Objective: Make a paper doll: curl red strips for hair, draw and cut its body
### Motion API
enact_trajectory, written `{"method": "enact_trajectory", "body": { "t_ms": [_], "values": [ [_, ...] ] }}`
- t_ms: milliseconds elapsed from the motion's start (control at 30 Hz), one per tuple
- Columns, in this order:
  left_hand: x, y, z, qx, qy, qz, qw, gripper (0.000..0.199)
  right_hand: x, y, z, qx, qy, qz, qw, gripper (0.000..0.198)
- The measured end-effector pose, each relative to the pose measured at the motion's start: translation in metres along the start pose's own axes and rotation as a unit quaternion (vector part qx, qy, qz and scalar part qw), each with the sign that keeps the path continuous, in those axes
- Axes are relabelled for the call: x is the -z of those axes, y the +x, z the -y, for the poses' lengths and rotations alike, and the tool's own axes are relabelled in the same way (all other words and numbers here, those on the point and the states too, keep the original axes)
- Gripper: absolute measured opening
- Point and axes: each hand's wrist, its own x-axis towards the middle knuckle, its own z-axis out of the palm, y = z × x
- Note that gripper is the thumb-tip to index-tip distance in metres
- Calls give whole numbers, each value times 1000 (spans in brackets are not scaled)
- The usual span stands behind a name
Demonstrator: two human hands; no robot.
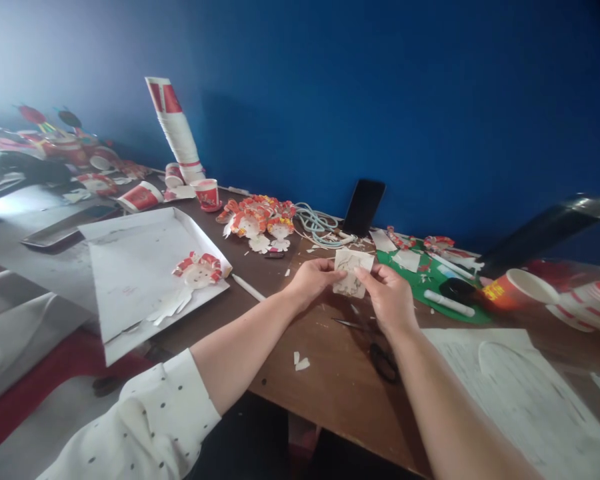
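A small whitish piece of paper [351, 261] with a drawing or cut shape on it is held up above the brown table [325, 393]. My left hand [314, 280] pinches its left edge. On the right edge, my right hand [391, 293] grips it with the thumb lying across the front. Below my right hand lies a pair of scissors [383, 361] with black handles, its blades pointing left. White paper scraps [301, 363] are scattered on the table near my left forearm.
A white box lid [130, 280] with a paper cutout [198, 270] lies left. Behind stand a pile of red cutouts [260, 217], a cup stack [180, 137], a cable [317, 223] and a phone [364, 208]. Right are a marker [449, 303], an orange cup [515, 290] and written sheets [520, 393].
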Motion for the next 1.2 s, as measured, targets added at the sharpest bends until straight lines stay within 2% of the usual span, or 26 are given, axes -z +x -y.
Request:
{"method": "enact_trajectory", "body": {
  "t_ms": [200, 400, 533, 733, 1033, 1200],
  "values": [
    [2, 3, 5, -13, 27, 26, 999, 24, -1, 0, -2, 1, -3, -6, 1000, 41],
    [0, 3, 1, 5, 45, 6, 999, 22, -2, 0, -2, -2, -26, -11, 1000, 40],
    [-1, 3, -2, 15, 42, 1, 999, 18, -3, 1, -5, 19, -37, -13, 999, 40],
    [1, 2, -3, 10, 50, -5, 999, 24, -4, 2, -10, 26, -35, -16, 999, 40],
    [-1, 2, -5, 30, 36, -3, 999, 20, -5, 0, -8, 28, -35, -27, 999, 40],
    [1, 3, -2, 19, 23, 9, 1000, 28, -4, 0, -10, 35, -34, -22, 999, 40]
  ]
}}
